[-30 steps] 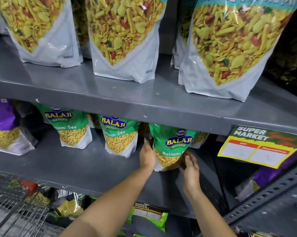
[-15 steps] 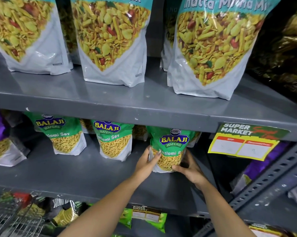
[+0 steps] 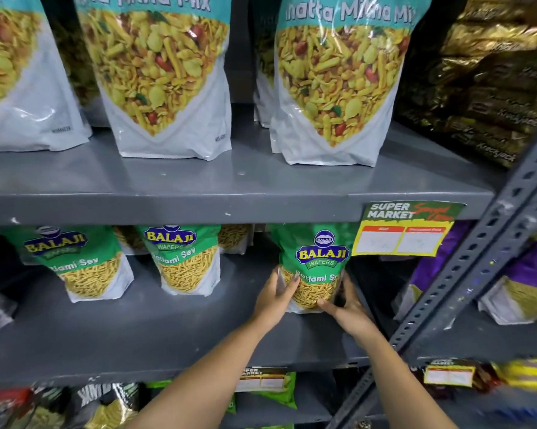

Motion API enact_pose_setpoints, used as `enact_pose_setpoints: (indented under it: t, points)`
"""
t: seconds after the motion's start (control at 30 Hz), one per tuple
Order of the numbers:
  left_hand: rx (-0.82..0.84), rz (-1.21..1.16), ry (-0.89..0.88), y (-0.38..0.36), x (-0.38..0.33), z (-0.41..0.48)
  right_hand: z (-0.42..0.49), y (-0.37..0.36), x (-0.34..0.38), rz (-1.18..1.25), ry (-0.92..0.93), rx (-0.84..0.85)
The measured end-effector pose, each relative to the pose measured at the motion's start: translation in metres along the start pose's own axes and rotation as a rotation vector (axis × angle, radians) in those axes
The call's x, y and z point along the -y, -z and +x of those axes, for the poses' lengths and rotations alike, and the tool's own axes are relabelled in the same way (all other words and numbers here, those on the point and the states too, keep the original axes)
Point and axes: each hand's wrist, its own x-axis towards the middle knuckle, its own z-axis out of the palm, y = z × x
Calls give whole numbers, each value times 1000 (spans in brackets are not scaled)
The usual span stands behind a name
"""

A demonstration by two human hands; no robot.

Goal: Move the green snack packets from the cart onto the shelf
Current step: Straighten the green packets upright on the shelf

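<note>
We clasp the green packet (image 3: 318, 267) at its lower sides, left hand (image 3: 275, 300) at 9 o'clock, right hand (image 3: 346, 308) at 3. Fingers close on soft, light film, so we judge a gentle hold sufficient.

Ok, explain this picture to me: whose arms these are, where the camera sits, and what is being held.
There is no machine here. A person wears a camera on the head, looking forward and down, so the two bare arms are their own. The left hand and right hand clasp the sides of a green snack packet standing upright on the grey middle shelf. Two matching green packets stand to its left. Large mix pouches stand on the shelf above, and a price tag hangs from that shelf's edge.
</note>
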Motion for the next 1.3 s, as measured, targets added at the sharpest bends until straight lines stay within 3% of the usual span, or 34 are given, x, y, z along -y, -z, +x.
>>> enact_pose_setpoints:
  t: [0.13,0.2,0.27,0.33,0.4,0.5,0.6,0.67,0.77,0.9,1.3]
  points:
    - [14,15,-32,10,-1,-12,-6,-7,-8,28,4,-83]
    - [-202,60,-43,25,2,-29,-21,-23,-13,90,92,-317]
    - [-497,88,-168,55,2,-49,-50,-48,-14,131,291,-558]
    - [-782,133,-235,99,-2,-64,-73,-84,1,110,431,-545]
    - [-890,163,-149,147,1,-64,-71,-119,19,36,495,-358]
    - [-632,188,56,206,8,-52,-32,-163,47,-57,443,-102]
    - [-321,211,86,231,4,-41,20,-194,74,18,279,200]
    - [-202,225,138,240,3,-31,53,-207,75,69,244,272]
    - [-209,194,231,259,27,-9,63,-216,81,74,163,315]
    - [-212,326,272,267,48,-1,50,-219,87,59,163,263]
    - [-204,493,134,207,0,-64,2,-170,60,26,186,256]
